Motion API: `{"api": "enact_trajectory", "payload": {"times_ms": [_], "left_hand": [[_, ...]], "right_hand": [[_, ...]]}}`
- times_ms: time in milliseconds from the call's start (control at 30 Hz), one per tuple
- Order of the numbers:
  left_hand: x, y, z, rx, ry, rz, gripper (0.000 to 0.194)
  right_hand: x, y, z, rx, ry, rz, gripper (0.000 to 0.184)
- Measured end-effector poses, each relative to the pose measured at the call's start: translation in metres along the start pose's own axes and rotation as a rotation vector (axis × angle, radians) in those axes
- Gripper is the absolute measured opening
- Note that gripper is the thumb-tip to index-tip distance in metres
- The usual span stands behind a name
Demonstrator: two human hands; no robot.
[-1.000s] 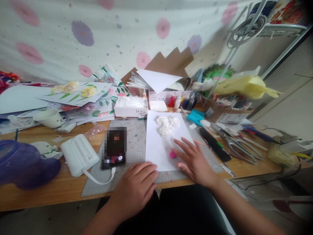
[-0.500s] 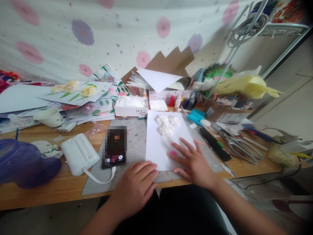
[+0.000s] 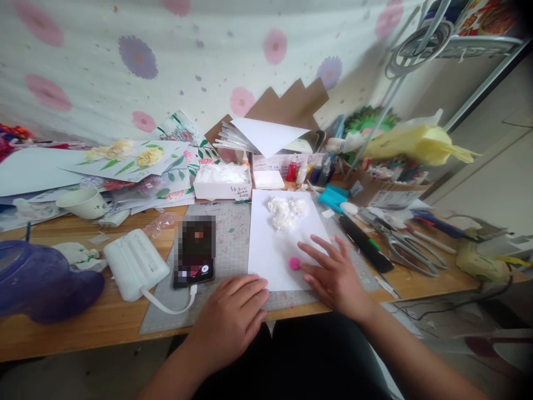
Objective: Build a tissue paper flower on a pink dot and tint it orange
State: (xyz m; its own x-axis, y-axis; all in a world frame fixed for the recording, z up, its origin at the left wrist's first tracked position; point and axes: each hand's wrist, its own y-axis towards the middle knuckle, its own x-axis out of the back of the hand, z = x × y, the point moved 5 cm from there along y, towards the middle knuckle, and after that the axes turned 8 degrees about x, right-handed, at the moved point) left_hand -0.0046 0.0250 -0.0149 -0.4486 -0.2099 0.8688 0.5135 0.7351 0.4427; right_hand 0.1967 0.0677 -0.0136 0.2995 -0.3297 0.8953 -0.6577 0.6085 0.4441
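A white sheet of paper (image 3: 266, 244) lies on the grey cutting mat (image 3: 231, 233) in front of me. White crumpled tissue-like tufts (image 3: 285, 214) are bunched on its upper part. Lower down on the sheet is a small round bright pink piece (image 3: 295, 263); its kind I cannot make out. Just right of it, my right hand (image 3: 338, 278) hovers or rests over the sheet, fingers spread and holding nothing. My left hand (image 3: 235, 314) lies flat at the sheet's lower left corner, fingers stretched out and side by side, with nothing seen in it.
To the left are a phone (image 3: 195, 250), a cabled white power bank (image 3: 136, 264) and a purple container (image 3: 41, 283). Behind the sheet stand a box of white tissue (image 3: 222, 182) and small bottles (image 3: 292, 171). On the right lie scissors (image 3: 412, 247) and a black tool (image 3: 366, 244).
My right hand has shifted slightly to the right, uncovering more of the pink piece. My left hand stays in place.
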Motion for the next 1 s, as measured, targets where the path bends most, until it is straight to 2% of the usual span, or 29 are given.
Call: {"api": "enact_trajectory", "payload": {"times_ms": [333,533,800,1000], "left_hand": [[-0.0002,-0.0012,0.0000,-0.001,0.002,-0.001,0.024],[-0.0010,0.0000,0.0002,0.005,0.007,0.011,0.025],[-0.0017,-0.0001,0.0005,0.004,0.008,0.007,0.024],[-0.0022,-0.0016,0.0007,0.006,0.004,0.010,0.024]], "right_hand": [[-0.0018,-0.0001,-0.0028,-0.034,0.021,-0.007,0.025],[-0.0043,-0.0008,0.0023,0.083,0.012,0.095,0.028],[-0.0037,0.0013,0.0035,0.083,0.022,0.094,0.030],[-0.0073,0.0034,0.0042,0.059,0.042,0.175,0.041]]}}
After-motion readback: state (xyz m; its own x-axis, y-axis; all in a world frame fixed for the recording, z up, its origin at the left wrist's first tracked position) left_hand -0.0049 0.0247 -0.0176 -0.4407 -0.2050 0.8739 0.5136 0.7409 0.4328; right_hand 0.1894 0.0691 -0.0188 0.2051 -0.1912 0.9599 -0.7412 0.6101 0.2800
